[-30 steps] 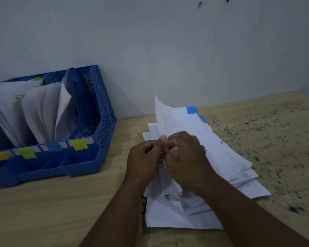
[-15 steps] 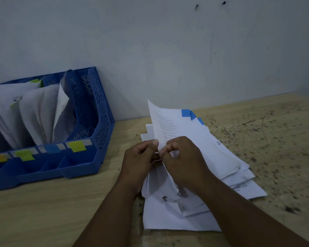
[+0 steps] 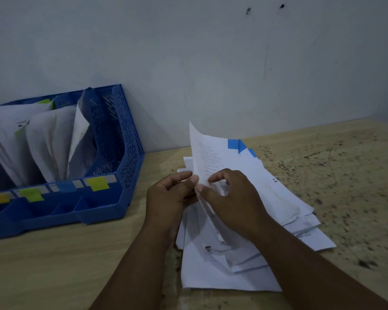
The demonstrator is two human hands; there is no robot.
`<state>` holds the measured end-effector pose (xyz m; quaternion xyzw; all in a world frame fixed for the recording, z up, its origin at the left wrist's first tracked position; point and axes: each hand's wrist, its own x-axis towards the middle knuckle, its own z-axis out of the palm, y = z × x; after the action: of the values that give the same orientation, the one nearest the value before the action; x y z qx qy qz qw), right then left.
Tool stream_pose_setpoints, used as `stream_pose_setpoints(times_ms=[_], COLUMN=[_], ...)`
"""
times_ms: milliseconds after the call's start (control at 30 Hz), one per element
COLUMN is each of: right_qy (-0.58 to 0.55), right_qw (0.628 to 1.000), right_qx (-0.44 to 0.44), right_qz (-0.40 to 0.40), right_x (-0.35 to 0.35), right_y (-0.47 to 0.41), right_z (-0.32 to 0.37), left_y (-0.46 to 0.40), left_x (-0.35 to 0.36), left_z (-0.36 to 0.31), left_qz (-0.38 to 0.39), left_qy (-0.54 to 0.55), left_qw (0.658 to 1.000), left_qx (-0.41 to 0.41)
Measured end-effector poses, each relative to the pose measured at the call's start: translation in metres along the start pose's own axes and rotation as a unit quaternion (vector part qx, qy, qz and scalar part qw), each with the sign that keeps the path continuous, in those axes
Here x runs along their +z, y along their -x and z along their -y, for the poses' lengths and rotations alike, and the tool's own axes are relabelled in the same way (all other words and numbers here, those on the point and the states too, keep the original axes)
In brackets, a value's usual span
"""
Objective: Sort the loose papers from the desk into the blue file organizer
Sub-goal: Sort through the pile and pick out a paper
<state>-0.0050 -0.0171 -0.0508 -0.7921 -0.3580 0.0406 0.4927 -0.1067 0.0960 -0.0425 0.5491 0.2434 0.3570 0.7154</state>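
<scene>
A loose pile of white papers (image 3: 229,274) lies on the wooden desk in the middle. Its top sheet (image 3: 208,153), printed and marked with a blue tab (image 3: 233,144), is lifted at its left edge and curls upward. My left hand (image 3: 168,198) and my right hand (image 3: 231,200) meet at that raised edge, both pinching the sheet between thumb and fingers. The blue file organizer (image 3: 126,153) stands at the left against the wall, with several white sheets upright in its slots and yellow, green and blue tabs along its front.
The wooden desk (image 3: 54,265) runs back to a pale wall (image 3: 211,63). Dark specks and scuffs cover the desk surface to the right of the pile (image 3: 345,186). The organizer's left part runs out of view.
The top sheet's left edge has been peeled a little higher off the pile. Both hands stay together at that edge.
</scene>
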Motion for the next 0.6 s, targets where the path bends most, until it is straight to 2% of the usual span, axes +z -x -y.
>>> stream_pose_setpoints(times_ms=[133,600], right_qy=[-0.056,-0.167], right_qw=[0.998,0.979], right_qx=[0.011,0.082], right_qz=[0.02,0.083], right_x=[-0.002,-0.013], right_y=[0.003,-0.009], right_z=[0.004,0.0], left_y=[0.002,-0.001], left_x=[0.003,0.002], left_z=[0.002,0.008], left_qz=[0.024,0.013], left_qy=[0.004,-0.035], left_qw=[1.0,0.998], left_qx=[-0.011,-0.048])
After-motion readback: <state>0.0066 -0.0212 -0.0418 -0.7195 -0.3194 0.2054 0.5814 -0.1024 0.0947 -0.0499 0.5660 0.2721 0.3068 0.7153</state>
